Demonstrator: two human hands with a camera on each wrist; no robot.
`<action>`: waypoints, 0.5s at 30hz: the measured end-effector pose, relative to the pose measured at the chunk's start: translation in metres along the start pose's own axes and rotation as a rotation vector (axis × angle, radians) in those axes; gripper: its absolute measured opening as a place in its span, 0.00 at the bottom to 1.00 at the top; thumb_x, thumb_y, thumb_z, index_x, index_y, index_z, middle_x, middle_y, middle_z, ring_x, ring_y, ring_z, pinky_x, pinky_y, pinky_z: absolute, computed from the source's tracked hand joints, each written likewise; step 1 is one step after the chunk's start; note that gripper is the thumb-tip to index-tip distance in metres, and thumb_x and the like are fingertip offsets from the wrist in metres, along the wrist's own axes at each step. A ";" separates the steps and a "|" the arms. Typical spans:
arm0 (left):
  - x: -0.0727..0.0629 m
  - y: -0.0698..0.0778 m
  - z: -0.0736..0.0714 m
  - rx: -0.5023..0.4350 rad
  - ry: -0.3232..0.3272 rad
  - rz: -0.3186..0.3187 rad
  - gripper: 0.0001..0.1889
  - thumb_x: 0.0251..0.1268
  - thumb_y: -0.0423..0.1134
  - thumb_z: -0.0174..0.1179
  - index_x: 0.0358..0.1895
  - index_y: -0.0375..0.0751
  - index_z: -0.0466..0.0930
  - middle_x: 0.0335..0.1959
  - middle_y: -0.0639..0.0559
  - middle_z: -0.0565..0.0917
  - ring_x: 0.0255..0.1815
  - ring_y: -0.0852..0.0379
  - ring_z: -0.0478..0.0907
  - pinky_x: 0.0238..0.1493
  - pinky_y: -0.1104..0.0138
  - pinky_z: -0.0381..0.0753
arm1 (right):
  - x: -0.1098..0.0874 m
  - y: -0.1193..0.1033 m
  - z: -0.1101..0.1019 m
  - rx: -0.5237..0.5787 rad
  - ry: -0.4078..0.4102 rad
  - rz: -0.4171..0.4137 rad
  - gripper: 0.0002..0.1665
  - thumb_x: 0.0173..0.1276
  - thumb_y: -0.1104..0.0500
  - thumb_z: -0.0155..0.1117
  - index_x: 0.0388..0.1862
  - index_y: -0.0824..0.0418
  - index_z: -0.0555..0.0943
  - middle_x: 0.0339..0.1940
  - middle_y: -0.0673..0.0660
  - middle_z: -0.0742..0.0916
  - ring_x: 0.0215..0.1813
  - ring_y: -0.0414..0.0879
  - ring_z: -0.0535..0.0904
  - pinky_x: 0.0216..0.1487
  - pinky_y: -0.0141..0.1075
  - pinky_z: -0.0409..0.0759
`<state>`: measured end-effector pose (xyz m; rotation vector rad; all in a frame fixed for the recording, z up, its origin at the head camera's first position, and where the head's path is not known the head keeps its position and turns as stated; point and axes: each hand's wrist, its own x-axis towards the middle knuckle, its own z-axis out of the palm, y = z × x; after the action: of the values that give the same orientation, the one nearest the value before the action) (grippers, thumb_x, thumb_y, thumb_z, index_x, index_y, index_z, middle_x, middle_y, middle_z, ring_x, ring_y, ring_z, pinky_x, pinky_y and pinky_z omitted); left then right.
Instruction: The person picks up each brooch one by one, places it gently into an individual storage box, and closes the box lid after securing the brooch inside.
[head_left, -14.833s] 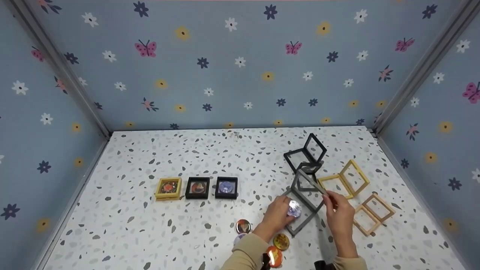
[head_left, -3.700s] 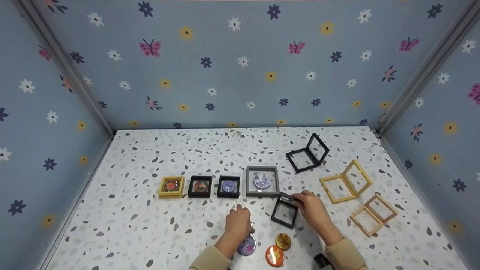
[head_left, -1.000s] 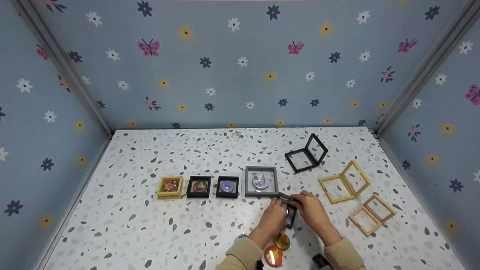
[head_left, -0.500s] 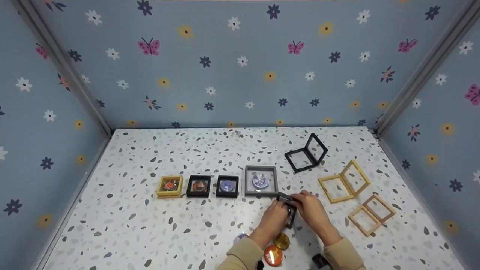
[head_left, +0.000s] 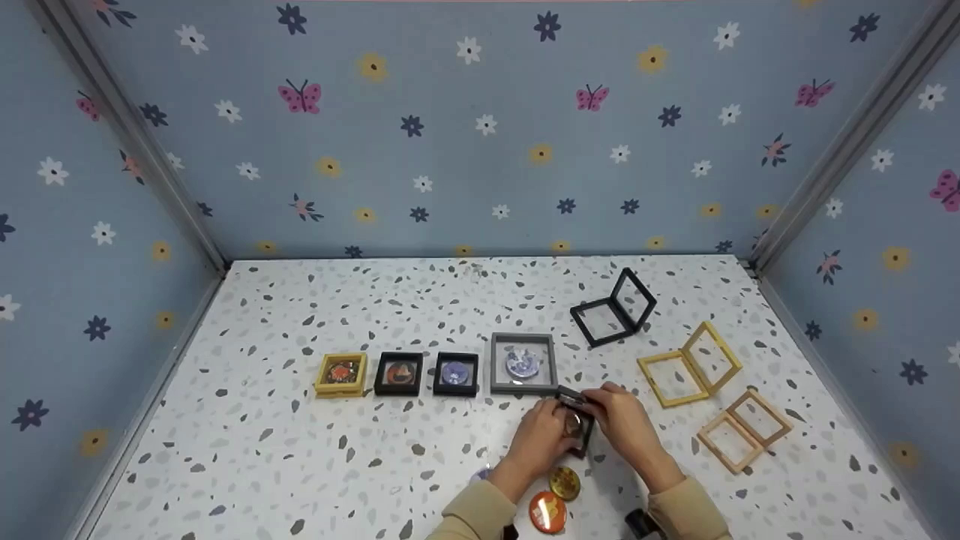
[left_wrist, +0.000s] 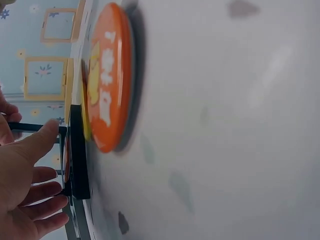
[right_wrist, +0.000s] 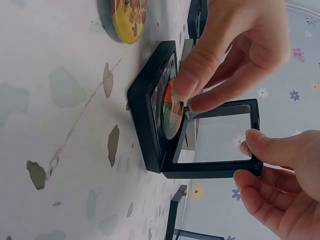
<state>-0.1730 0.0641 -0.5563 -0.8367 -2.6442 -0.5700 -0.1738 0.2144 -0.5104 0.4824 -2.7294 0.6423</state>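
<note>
Tabletop (head_left: 375,457); frame (right_wrist: 210,170) in right hand's (head_left: 626,426) pinch

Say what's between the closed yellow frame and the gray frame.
The head view shows one black frame holding a brown-and-orange badge, then another black frame holding a violet badge.
</note>
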 end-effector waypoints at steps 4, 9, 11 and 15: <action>-0.003 -0.004 -0.003 -0.006 0.003 -0.023 0.24 0.44 0.52 0.65 0.40 0.36 0.78 0.39 0.47 0.76 0.38 0.54 0.73 0.41 0.67 0.73 | 0.000 0.000 0.000 0.003 0.010 -0.004 0.07 0.53 0.66 0.65 0.33 0.63 0.83 0.25 0.51 0.78 0.27 0.45 0.76 0.29 0.36 0.75; -0.005 -0.009 -0.004 -0.036 -0.025 -0.065 0.23 0.41 0.51 0.66 0.39 0.37 0.78 0.38 0.46 0.76 0.36 0.53 0.73 0.39 0.67 0.74 | 0.000 0.000 0.000 0.010 0.013 0.003 0.07 0.52 0.66 0.65 0.33 0.63 0.83 0.25 0.51 0.78 0.27 0.45 0.76 0.30 0.37 0.75; -0.006 -0.011 -0.004 -0.036 -0.043 -0.083 0.24 0.41 0.51 0.66 0.38 0.36 0.79 0.36 0.47 0.76 0.34 0.53 0.72 0.38 0.66 0.74 | 0.000 0.000 0.000 0.015 0.016 0.002 0.07 0.52 0.66 0.65 0.33 0.62 0.83 0.24 0.50 0.77 0.27 0.44 0.76 0.29 0.36 0.75; -0.008 -0.013 -0.007 -0.035 -0.082 -0.119 0.24 0.40 0.52 0.66 0.36 0.35 0.79 0.30 0.49 0.74 0.31 0.55 0.71 0.34 0.66 0.74 | -0.001 -0.001 0.000 0.025 0.022 -0.001 0.07 0.53 0.66 0.65 0.32 0.61 0.83 0.23 0.48 0.76 0.25 0.42 0.75 0.27 0.34 0.74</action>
<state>-0.1734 0.0470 -0.5572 -0.7312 -2.7810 -0.6256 -0.1729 0.2138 -0.5107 0.4790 -2.7031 0.6785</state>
